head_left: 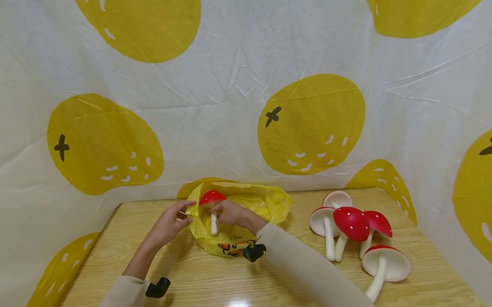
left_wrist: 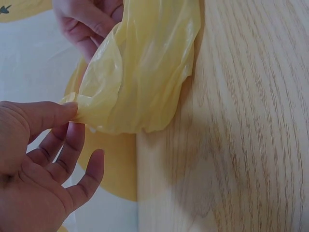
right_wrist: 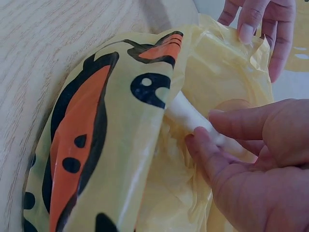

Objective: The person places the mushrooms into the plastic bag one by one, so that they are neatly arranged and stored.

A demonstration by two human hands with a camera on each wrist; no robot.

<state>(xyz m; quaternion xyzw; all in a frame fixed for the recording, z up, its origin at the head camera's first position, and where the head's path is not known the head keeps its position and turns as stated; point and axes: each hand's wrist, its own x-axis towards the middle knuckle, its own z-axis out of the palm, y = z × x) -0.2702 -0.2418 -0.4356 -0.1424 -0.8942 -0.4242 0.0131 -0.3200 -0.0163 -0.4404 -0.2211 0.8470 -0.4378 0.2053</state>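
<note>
A yellow plastic bag (head_left: 268, 209) with an orange and black print lies on the table, its mouth spread wide. My left hand (head_left: 169, 223) pinches the bag's left rim between thumb and index finger, as the left wrist view shows up close. My right hand (head_left: 233, 213) reaches into the mouth and holds a toy mushroom (head_left: 212, 198) by its white stem (right_wrist: 190, 115). The mushroom's red cap points up toward the back, and its stem slants down inside the bag. In the right wrist view the stem's lower end is hidden behind the printed side (right_wrist: 120, 130).
Several red-capped mushrooms with white stems stand or lie in a group at the right, among them an upright one (head_left: 351, 223) and a tilted one (head_left: 385, 265) nearer the front. A white cloth (head_left: 213, 138) with yellow fruit prints hangs behind the wooden table (head_left: 207, 284).
</note>
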